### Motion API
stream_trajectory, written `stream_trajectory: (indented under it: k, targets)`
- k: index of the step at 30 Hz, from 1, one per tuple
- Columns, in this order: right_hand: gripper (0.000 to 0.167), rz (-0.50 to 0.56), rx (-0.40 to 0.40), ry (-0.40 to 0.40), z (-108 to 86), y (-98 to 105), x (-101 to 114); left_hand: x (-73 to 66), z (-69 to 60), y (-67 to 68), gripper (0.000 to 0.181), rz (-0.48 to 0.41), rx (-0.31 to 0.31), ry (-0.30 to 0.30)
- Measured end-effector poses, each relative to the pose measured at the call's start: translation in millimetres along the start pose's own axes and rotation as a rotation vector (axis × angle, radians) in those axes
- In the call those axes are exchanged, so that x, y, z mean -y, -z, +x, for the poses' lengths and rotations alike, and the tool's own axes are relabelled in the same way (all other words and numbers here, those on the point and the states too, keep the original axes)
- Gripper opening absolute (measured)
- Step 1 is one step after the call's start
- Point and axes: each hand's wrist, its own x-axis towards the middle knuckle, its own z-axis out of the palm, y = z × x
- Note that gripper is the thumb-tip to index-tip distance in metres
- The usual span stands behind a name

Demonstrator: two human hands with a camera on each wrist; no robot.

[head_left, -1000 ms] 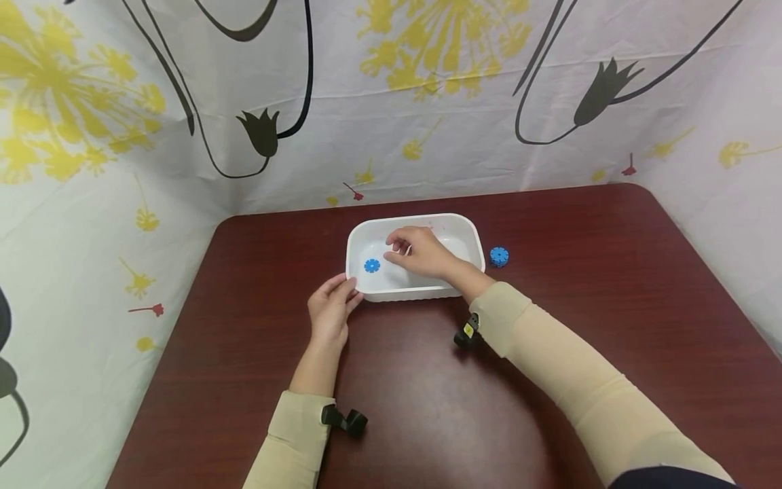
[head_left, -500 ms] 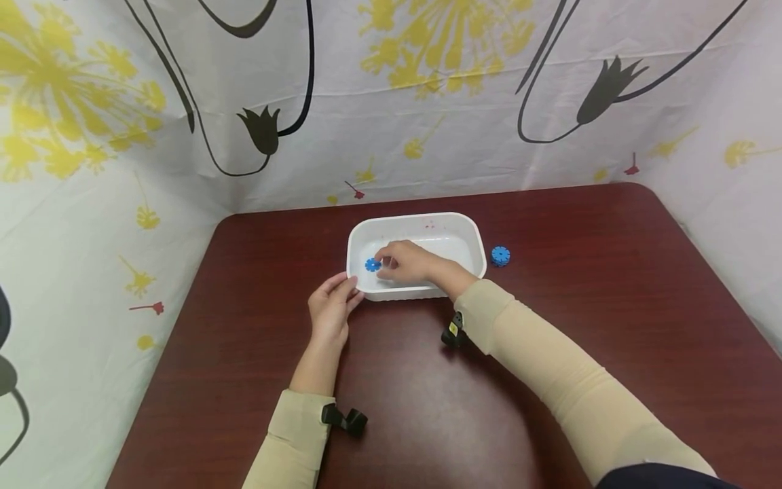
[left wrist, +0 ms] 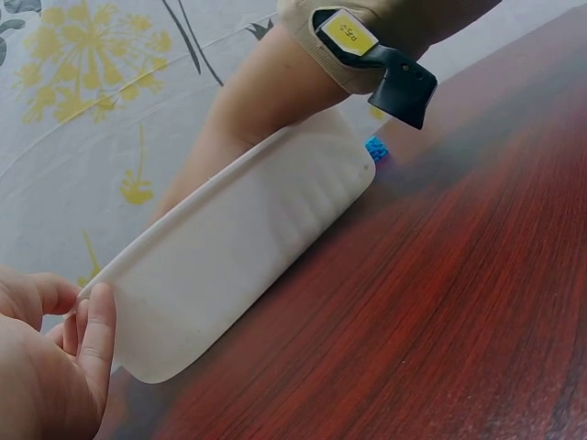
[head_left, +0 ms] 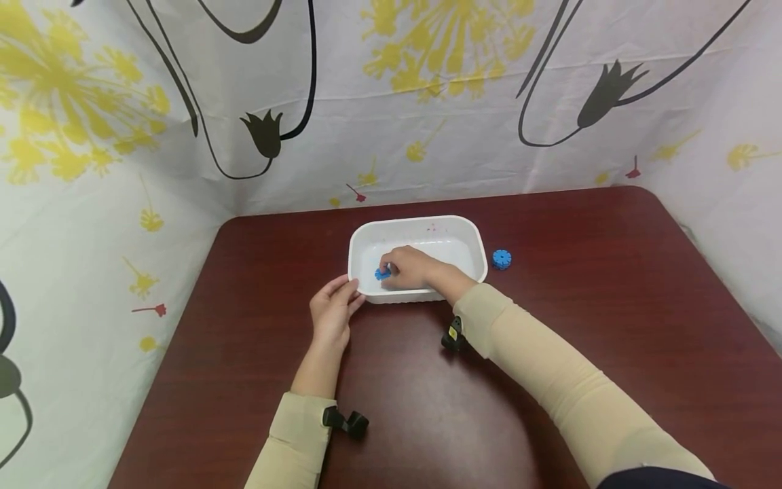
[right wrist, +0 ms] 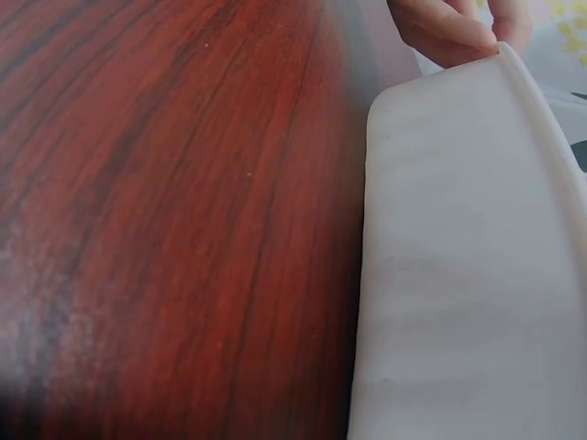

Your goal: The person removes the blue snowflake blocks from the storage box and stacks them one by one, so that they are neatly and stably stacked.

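A white rectangular plastic tray (head_left: 455,252) stands on the table. My left hand (head_left: 332,314) pinches its near left corner, thumb over the rim; the left wrist view shows these fingers and the tray's outer wall (left wrist: 220,266). My right hand (head_left: 413,266) reaches down inside, its thumb and forefinger pinching a blue notched disc (head_left: 379,274) near the tray's left end. Part of the disc is hidden by the fingers. In the right wrist view the tray wall (right wrist: 459,238) hides the right hand, while the left hand's fingers (right wrist: 449,26) show at the corner.
Just right of the tray lies a small stack of similar blue discs (head_left: 501,259), partly seen in the left wrist view too. The dark red wooden table (head_left: 403,394) ends at a patterned cloth (head_left: 464,156) behind and at both sides.
My right hand has moved left and down to the disc and taken hold of it. The disc has shifted slightly right and tilted. The left hand keeps its place on the corner.
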Motion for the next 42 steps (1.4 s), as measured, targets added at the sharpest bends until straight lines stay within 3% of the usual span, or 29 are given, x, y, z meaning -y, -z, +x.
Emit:
stream_trajectory:
  k: [5, 14, 22, 29, 42]
  targets:
    - [0.033, -0.004, -0.052, -0.023, 1.0, 0, -1, 0.0, -0.4, 0.7, 0.029, 0.014, -0.002, -0.001]
    - [0.032, 0.035, 0.007, -0.069, 0.0, 0, -2, -0.2, -1.0, 0.4, 0.029, 0.016, -0.001, -0.002]
    - [0.032, 0.059, -0.069, -0.106, -5.4, 5, -3, -0.1, -0.7, 0.1, 0.027, 0.020, 0.000, -0.006]
    - [0.043, 0.069, -0.020, -0.097, -7.6, 7, -7, 0.5, 0.1, -0.3, 0.026, 0.011, -0.010, 0.001]
    - [0.026, 0.050, -0.073, -0.051, -18.4, 14, -19, 0.2, 0.3, -0.2, 0.027, 0.011, -0.005, 0.001]
